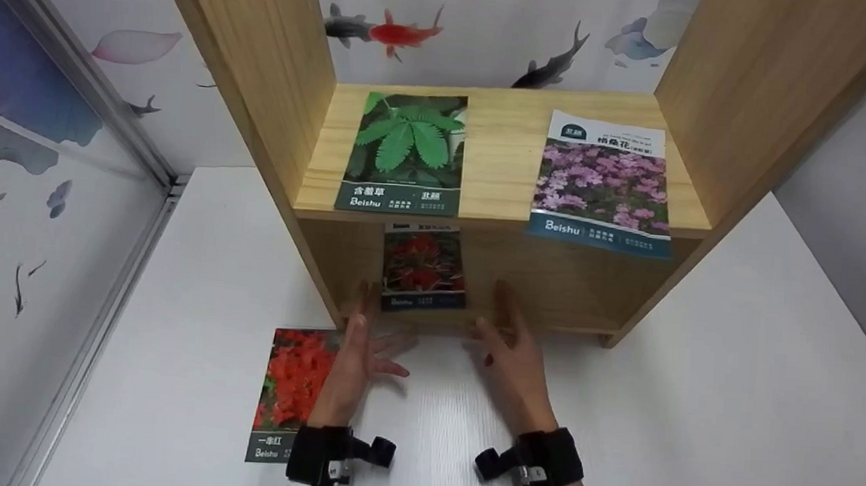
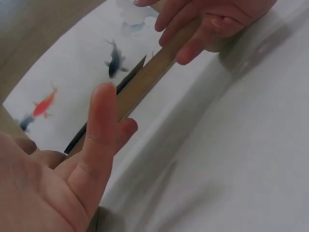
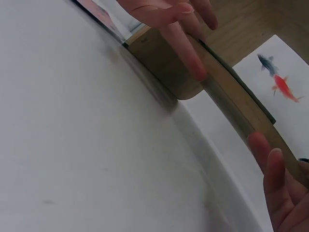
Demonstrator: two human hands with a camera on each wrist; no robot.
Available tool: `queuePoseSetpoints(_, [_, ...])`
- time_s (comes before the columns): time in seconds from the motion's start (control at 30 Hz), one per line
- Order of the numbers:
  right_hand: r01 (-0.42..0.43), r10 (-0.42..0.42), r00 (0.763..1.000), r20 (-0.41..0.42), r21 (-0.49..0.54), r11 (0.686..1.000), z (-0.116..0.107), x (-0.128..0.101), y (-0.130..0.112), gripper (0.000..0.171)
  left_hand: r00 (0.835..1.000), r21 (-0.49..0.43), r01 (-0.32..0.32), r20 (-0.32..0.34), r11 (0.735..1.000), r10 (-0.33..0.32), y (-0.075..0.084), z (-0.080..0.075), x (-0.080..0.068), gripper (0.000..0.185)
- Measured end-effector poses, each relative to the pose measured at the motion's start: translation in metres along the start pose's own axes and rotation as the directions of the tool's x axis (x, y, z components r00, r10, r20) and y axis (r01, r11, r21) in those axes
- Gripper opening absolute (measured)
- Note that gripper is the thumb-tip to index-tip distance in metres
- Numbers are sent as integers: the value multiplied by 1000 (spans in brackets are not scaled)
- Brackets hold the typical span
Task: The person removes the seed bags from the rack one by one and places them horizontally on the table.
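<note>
While both my hands hover apart, fingers relaxed, holding nothing | left hand (image 1: pixel 354 358), right hand (image 1: pixel 510 360) | red-flower seed packet (image 1: pixel 424 269) at twelve o'clock, lower shelf (image 1: pixel 548 321) | light, thin, slippery; likely pinch near edge.

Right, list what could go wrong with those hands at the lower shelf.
The purple-flower packet overhangs the upper shelf edge; a bump to the wooden rack might tip it off. The left hand sits over the red-flower packet on the table and could drag it. The red packet in the lower shelf lies between both open hands, so the right hand might push it deeper.
</note>
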State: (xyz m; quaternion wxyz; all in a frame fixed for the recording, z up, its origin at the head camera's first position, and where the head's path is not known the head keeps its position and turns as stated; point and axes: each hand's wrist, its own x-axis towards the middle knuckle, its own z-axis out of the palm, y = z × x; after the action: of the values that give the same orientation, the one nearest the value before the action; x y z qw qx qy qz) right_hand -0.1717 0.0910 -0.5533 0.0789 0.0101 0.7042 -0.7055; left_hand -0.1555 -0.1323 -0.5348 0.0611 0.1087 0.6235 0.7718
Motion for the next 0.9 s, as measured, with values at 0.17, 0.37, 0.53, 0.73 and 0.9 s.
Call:
queuePoseSetpoints(0.17, [51, -54, 998, -13, -171, 984, 1, 2, -14, 64, 994, 32, 105, -18, 994, -105, 5, -6, 8, 49])
queuePoseSetpoints(0.37, [60, -60, 998, 6, -162, 985, 2, 8, -16, 62, 991, -24, 132, -19, 991, -133, -6, -15, 15, 49])
queuePoseSetpoints(0.53, [62, -59, 998, 21, -147, 987, 4, 9, -15, 61, 988, 16, 151, -35, 988, -150, -18, -20, 18, 51])
queuePoseSetpoints(0.73, [26, -27, 1000, -12, -120, 992, 11, 14, -16, 65, 984, 119, 171, -71, 978, -163, -20, -19, 25, 50])
queuePoseSetpoints(0.9, [11, -19, 999, -41, -169, 985, 21, 27, -6, 68, 985, 60, 161, -68, 985, -157, -14, -14, 32, 50])
